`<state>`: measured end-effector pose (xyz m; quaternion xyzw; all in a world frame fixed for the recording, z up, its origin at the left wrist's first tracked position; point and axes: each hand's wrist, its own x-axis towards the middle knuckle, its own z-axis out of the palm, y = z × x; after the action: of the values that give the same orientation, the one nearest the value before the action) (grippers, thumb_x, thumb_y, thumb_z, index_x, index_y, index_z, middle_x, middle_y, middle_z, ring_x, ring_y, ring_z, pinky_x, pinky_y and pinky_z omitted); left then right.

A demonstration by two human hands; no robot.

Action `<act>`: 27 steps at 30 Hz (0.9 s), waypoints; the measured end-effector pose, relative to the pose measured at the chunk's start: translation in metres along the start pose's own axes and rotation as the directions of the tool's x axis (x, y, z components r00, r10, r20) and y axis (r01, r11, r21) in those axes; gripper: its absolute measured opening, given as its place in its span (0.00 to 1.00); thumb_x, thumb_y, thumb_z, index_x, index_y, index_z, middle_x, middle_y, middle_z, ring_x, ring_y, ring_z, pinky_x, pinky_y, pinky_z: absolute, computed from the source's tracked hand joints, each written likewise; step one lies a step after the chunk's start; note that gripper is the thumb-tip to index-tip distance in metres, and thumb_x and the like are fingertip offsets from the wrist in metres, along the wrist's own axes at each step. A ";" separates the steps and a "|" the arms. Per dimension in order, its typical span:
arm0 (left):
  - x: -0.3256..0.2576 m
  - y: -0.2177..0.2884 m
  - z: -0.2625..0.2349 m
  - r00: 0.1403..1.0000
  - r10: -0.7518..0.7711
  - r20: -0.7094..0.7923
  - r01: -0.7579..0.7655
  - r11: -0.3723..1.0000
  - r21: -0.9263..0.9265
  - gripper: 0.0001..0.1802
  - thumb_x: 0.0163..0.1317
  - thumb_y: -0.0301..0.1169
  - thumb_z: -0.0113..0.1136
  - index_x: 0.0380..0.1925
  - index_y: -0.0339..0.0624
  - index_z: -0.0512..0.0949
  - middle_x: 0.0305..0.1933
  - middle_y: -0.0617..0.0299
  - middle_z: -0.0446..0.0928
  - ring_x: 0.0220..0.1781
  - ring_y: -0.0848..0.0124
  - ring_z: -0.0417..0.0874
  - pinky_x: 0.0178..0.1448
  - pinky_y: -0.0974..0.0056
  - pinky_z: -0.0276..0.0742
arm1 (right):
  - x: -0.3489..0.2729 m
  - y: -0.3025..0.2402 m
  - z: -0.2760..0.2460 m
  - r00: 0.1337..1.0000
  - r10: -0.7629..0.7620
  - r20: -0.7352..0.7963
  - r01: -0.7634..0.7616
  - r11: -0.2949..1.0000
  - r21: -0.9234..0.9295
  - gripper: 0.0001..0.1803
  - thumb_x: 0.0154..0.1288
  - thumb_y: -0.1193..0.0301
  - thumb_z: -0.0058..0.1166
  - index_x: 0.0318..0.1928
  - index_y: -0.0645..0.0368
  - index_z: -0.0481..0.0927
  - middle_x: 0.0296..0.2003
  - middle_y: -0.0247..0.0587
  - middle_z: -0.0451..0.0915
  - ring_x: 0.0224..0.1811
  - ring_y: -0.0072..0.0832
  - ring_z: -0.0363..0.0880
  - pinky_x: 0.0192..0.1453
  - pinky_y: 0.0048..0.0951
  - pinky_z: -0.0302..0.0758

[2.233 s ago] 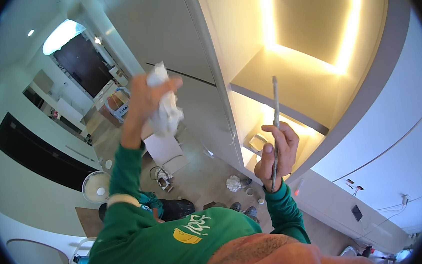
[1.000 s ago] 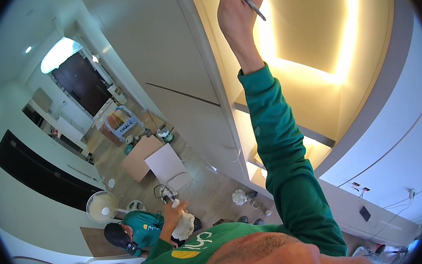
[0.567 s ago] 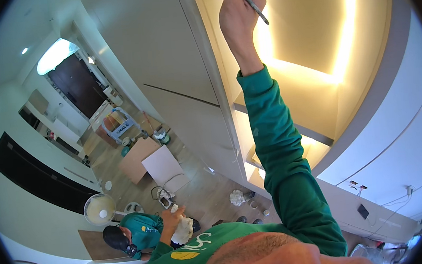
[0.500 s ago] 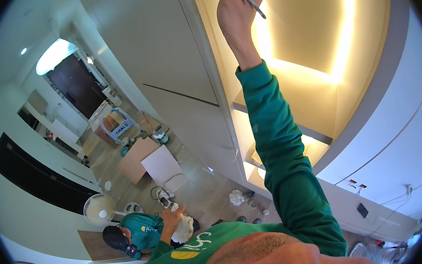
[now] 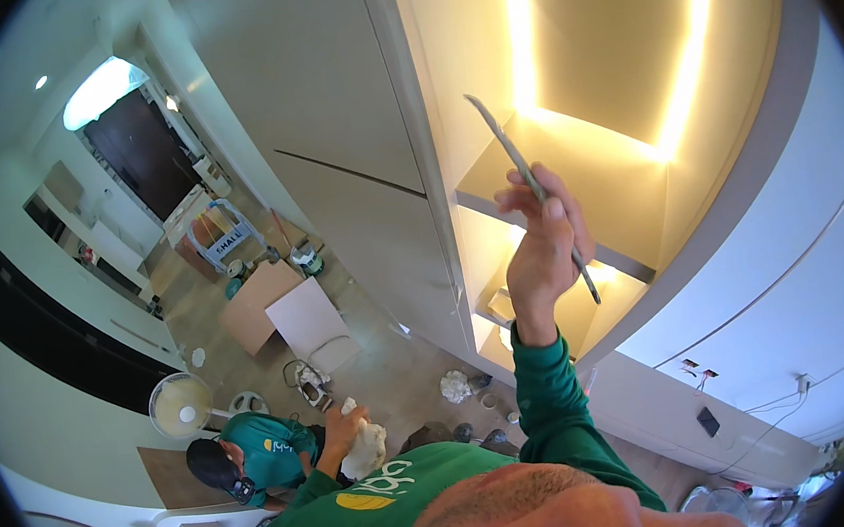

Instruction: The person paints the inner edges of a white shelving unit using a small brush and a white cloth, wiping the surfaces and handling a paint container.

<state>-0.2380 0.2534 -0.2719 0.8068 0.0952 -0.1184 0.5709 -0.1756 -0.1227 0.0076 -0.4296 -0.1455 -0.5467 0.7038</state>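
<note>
My right hand (image 5: 548, 257) is raised in front of the lit shelf unit, its fingers closed round a slim grey double-ended spatula (image 5: 502, 139). The tool's long curved end points up and to the left; its short lower end sticks out below the palm. Behind the hand is a cabinet shelf (image 5: 574, 165), apart from the tool as far as I can tell. Low at the left, my left hand (image 5: 341, 433) grips a crumpled off-white rag (image 5: 366, 451) near my body.
A tall beige cabinet panel (image 5: 327, 91) stands left of the lit niche. Cardboard sheets (image 5: 308, 319), a paint bucket (image 5: 307, 259) and a step stool (image 5: 222, 236) are on the floor. Another person (image 5: 263, 453) in green is low at the left, beside a fan (image 5: 181, 405).
My right hand has come down from the upper niche to the shelf level, still holding the spatula. My left hand keeps the rag in nearly the same place.
</note>
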 end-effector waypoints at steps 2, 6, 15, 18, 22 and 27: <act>0.007 -0.008 0.006 0.995 0.101 -0.007 -0.101 0.995 0.025 0.12 0.57 0.34 0.64 0.26 0.35 0.83 0.21 0.60 0.81 0.23 0.69 0.81 0.31 0.63 0.75 | -0.016 -0.005 -0.015 0.999 0.041 0.003 -0.041 0.999 0.010 0.19 0.75 0.68 0.47 0.54 0.72 0.80 0.42 0.55 0.85 0.37 0.36 0.83 0.46 0.37 0.79; 0.015 -0.003 0.020 0.982 0.147 0.122 -0.162 0.979 0.124 0.10 0.59 0.33 0.63 0.29 0.36 0.84 0.23 0.59 0.82 0.25 0.69 0.82 0.32 0.62 0.76 | -0.048 -0.023 -0.038 0.992 0.126 0.028 -0.123 0.989 -0.085 0.20 0.73 0.68 0.48 0.53 0.73 0.80 0.39 0.57 0.85 0.35 0.38 0.84 0.47 0.39 0.80; 0.053 -0.006 0.076 0.951 0.174 0.257 -0.239 0.939 0.246 0.20 0.62 0.42 0.69 0.21 0.35 0.79 0.17 0.58 0.78 0.19 0.70 0.77 0.28 0.59 0.71 | -0.123 -0.051 -0.105 0.959 0.250 -0.133 -0.271 0.945 -0.181 0.20 0.70 0.67 0.50 0.50 0.74 0.80 0.35 0.58 0.84 0.33 0.42 0.85 0.42 0.40 0.82; 0.064 -0.024 0.083 0.913 0.183 0.364 -0.254 0.954 0.157 0.17 0.63 0.38 0.68 0.22 0.37 0.79 0.17 0.63 0.77 0.20 0.75 0.75 0.26 0.63 0.70 | -0.159 -0.049 -0.121 0.959 0.239 -0.154 -0.264 0.949 -0.175 0.20 0.70 0.66 0.49 0.48 0.74 0.80 0.32 0.57 0.83 0.32 0.43 0.84 0.38 0.40 0.81; 0.087 -0.086 0.089 0.885 0.149 0.441 -0.211 0.973 0.094 0.16 0.62 0.38 0.69 0.23 0.37 0.79 0.18 0.63 0.77 0.20 0.75 0.76 0.27 0.64 0.70 | -0.212 -0.033 -0.137 0.966 0.222 -0.132 -0.248 0.940 -0.236 0.19 0.72 0.67 0.48 0.48 0.74 0.79 0.32 0.58 0.82 0.30 0.43 0.83 0.37 0.40 0.81; 0.114 -0.186 0.097 0.859 0.142 0.492 -0.219 0.970 0.103 0.16 0.62 0.37 0.68 0.24 0.36 0.79 0.20 0.63 0.78 0.21 0.75 0.76 0.28 0.64 0.71 | -0.284 0.000 -0.160 0.969 0.200 -0.146 -0.241 0.897 -0.371 0.17 0.70 0.71 0.49 0.50 0.74 0.79 0.37 0.57 0.83 0.37 0.44 0.84 0.41 0.39 0.80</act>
<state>-0.1911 0.2253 -0.5044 0.7994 -0.1355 -0.2681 0.5203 -0.3197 -0.0619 -0.2779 -0.5444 0.0516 -0.5029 0.6694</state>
